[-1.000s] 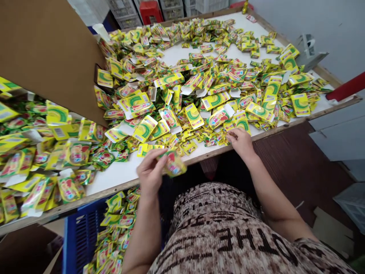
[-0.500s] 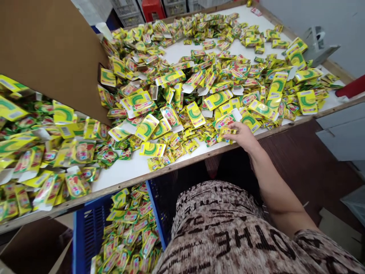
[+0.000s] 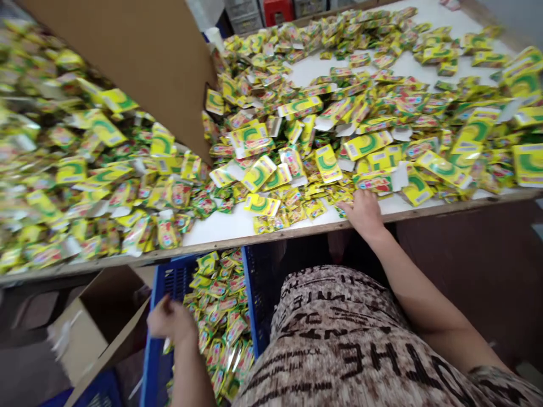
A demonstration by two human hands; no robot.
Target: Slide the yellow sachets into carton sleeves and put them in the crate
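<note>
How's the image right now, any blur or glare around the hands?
Head view: left hand smeared, likely by motion, its fingers unclear; head view: packets at the far left streaked, those ahead of the right hand sharper; head view: right hand fairly crisp; head view: white glare on glossy wrappers in the blue crate.

A white tabletop point(image 3: 207, 229) is edged by a wooden strip point(image 3: 229, 244) and is largely covered by heaped yellow-and-green cartons point(image 3: 327, 163), some with white flaps exposed. Near the front, small yellow sachets point(image 3: 314, 209) and green sachets point(image 3: 204, 206) are scattered. The heaps are partly hidden by a brown cardboard panel point(image 3: 139, 62).
</note>
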